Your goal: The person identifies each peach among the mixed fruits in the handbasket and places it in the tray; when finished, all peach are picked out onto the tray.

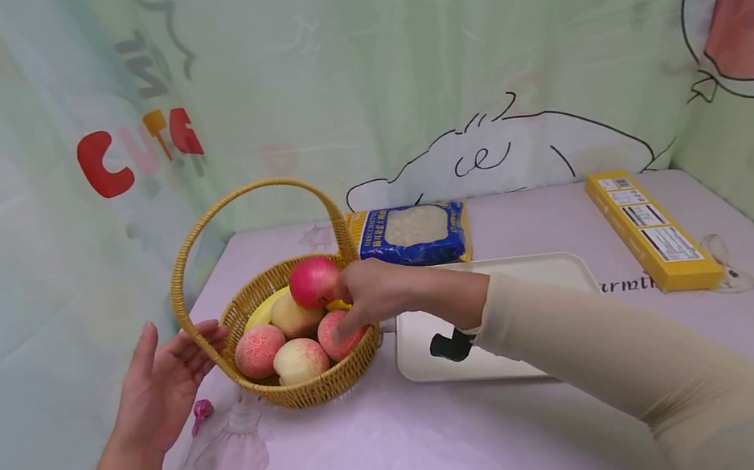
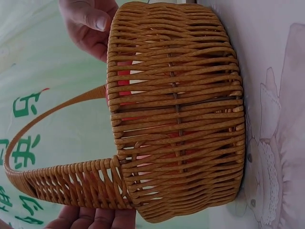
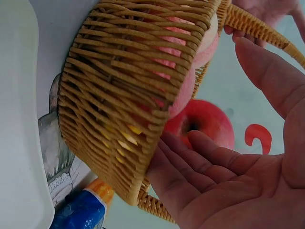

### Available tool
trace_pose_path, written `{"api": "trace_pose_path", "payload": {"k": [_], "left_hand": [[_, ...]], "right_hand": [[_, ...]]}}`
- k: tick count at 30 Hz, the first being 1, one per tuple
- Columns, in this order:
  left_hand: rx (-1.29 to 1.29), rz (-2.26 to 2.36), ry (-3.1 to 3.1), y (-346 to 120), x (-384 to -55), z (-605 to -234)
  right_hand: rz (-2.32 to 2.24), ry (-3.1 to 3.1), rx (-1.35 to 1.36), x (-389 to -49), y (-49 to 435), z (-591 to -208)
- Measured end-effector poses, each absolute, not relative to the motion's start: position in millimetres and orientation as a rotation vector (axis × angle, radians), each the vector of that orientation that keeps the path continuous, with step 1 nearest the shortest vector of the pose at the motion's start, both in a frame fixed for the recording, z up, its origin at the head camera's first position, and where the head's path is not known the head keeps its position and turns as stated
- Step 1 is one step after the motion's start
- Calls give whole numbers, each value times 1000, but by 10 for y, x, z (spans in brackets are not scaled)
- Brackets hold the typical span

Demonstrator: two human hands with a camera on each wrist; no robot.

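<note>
A wicker basket with a tall hoop handle stands at the left of the table. In it lie a red apple on top, several pinkish peaches, a tan round fruit and something yellow like a banana. My right hand reaches over the basket's right rim; in the right wrist view its extended fingers are against the apple, thumb held apart. My left hand is at the left side, relaxed fingers by the handle's base.
A white tray lies right of the basket, under my right forearm. Behind it is a blue and yellow pasta bag. A long yellow box lies further right. A small pink object is near my left hand. Printed curtains surround the table.
</note>
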State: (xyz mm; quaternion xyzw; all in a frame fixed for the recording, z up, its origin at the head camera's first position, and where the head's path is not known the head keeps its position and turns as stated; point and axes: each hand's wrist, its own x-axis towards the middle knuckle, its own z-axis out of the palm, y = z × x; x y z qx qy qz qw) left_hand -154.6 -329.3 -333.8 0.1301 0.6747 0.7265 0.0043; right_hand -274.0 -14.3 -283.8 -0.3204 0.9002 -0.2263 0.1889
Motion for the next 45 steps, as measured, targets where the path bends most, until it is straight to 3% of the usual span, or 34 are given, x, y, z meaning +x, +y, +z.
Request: {"api": "trace_pose_path", "payload": {"k": [34,45], "left_hand": [[369,2244,2125,-3295,-1542,-3352],[494,2259,2043,-3320,-1574,-3313]], "right_hand": [[-311,2669,-1007,-2726,-506,-3091],[-343,2615,-1015,-2786,-449,-2982]]}}
